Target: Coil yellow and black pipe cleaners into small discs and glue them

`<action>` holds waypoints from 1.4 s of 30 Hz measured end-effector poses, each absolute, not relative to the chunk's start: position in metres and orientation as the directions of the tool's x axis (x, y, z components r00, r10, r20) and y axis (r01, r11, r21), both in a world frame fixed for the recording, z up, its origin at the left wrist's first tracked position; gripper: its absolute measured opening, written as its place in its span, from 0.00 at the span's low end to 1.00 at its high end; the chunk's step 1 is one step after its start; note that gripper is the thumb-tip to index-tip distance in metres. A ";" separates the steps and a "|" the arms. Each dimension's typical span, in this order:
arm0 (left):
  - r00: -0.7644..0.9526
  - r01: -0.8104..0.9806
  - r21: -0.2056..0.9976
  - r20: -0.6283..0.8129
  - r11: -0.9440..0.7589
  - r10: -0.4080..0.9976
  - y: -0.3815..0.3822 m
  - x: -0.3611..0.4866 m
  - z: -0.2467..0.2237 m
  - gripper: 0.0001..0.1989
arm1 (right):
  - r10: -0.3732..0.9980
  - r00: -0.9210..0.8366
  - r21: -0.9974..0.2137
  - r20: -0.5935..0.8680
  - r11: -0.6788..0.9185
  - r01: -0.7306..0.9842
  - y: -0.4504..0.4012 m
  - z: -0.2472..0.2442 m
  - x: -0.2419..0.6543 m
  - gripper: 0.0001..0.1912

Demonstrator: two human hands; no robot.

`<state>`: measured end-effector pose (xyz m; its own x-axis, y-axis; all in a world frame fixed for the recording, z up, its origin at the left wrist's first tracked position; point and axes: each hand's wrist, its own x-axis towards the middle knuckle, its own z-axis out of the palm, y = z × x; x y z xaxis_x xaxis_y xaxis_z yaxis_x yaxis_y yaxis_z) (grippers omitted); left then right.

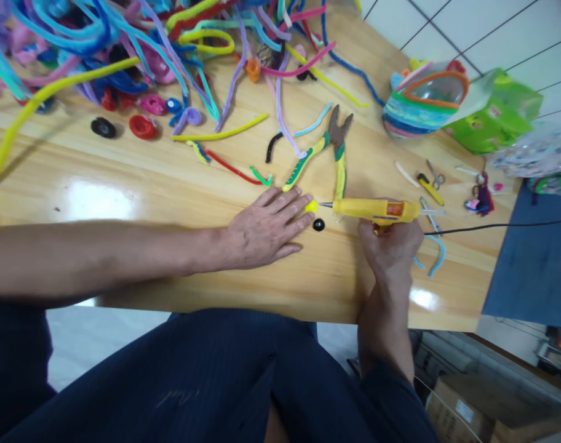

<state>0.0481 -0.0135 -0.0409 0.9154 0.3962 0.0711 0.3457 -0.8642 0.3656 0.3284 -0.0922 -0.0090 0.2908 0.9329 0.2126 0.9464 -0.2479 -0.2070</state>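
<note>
My right hand (393, 243) grips a yellow hot glue gun (361, 208), its nozzle pointing left. The tip meets, or nearly meets, a small bright yellow piece (310, 205) at the fingertips of my left hand (266, 231). That hand lies flat on the table, fingers stretched out; whether it presses on the yellow piece I cannot tell. Just below the nozzle is a small round black piece (318, 224). Pliers with green and yellow handles (339, 161) lie spread beyond the glue gun.
A heap of coloured pipe cleaners (82, 37) covers the back left of the wooden table (170, 200). At the right are a striped basket (416, 111), a green bag (497, 114), a yellow cutter (430, 189) and small scissors (437, 177). A black cord (488, 226) trails rightward.
</note>
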 end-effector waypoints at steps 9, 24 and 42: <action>0.908 0.339 0.365 0.115 -0.867 0.403 -0.015 0.048 -0.046 0.30 | 0.946 0.275 -0.188 0.171 -0.243 0.952 -0.091 -0.016 0.332 0.16; 0.908 0.336 0.360 0.122 -0.870 0.401 -0.014 0.048 -0.045 0.30 | 0.948 0.261 -0.195 0.184 -0.225 0.955 -0.091 -0.016 0.327 0.15; 0.908 0.336 0.346 0.128 -0.876 0.398 -0.015 0.048 -0.048 0.31 | 0.955 0.237 -0.184 0.180 -0.204 0.962 -0.093 -0.021 0.329 0.18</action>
<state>0.0477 -0.0147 -0.0477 0.9083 0.3982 0.1281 0.3355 -0.8764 0.3455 0.3287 -0.0930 -0.0209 0.2369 0.9547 0.1798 0.9615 -0.2039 -0.1843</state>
